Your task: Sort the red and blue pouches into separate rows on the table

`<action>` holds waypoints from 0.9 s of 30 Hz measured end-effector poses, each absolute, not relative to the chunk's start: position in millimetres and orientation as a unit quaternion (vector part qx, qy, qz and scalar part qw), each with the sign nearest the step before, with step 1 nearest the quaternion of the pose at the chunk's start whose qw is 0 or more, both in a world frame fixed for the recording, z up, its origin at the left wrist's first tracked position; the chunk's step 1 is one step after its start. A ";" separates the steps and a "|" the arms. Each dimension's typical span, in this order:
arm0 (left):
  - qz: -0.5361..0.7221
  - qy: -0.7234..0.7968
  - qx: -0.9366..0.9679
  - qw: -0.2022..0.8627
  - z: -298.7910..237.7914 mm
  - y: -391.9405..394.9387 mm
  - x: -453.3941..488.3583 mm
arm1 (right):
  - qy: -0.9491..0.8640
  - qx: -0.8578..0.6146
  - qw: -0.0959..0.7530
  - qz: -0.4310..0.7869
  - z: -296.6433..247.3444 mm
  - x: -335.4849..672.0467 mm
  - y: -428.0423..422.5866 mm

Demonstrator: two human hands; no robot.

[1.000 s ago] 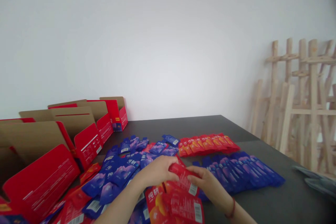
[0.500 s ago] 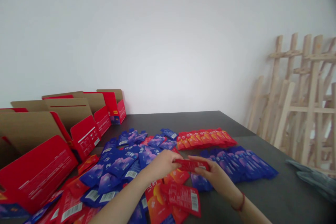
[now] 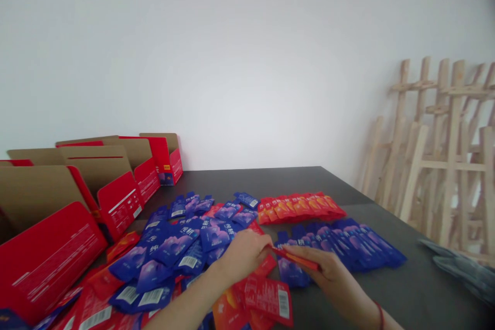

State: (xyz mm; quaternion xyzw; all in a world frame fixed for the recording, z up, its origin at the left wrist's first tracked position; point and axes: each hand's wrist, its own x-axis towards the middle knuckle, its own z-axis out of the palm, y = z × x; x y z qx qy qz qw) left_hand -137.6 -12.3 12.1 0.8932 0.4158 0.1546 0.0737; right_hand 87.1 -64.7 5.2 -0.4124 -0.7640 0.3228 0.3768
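Left hand [image 3: 246, 253] and right hand [image 3: 331, 270] pinching one red pouch [image 3: 300, 260] between them, one row of red pouches [image 3: 299, 208], one blue row [image 3: 350, 245]

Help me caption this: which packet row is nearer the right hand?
The blue row, just beyond the right hand; the red row lies farther back, towards the wall.
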 end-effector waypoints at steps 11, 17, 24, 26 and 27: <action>0.180 0.501 0.840 0.103 16.2 -2.8 -149.7 | -0.872 -0.449 0.183 -0.071 11.7 100.2 63.9; 0.168 0.494 0.846 0.111 11.3 -4.4 -144.8 | -0.881 -0.449 0.128 -0.078 -15.1 109.7 96.6; 0.127 0.473 0.864 0.120 20.5 -14.1 -140.8 | -0.876 -0.466 0.087 -0.086 -21.7 111.1 105.8; 0.101 0.462 0.871 0.130 26.1 -20.8 -140.3 | -0.874 -0.473 0.076 -0.084 -22.0 109.7 107.5; 0.088 0.455 0.875 0.137 28.8 -24.4 -140.2 | -0.872 -0.478 0.071 -0.084 -22.3 108.7 108.0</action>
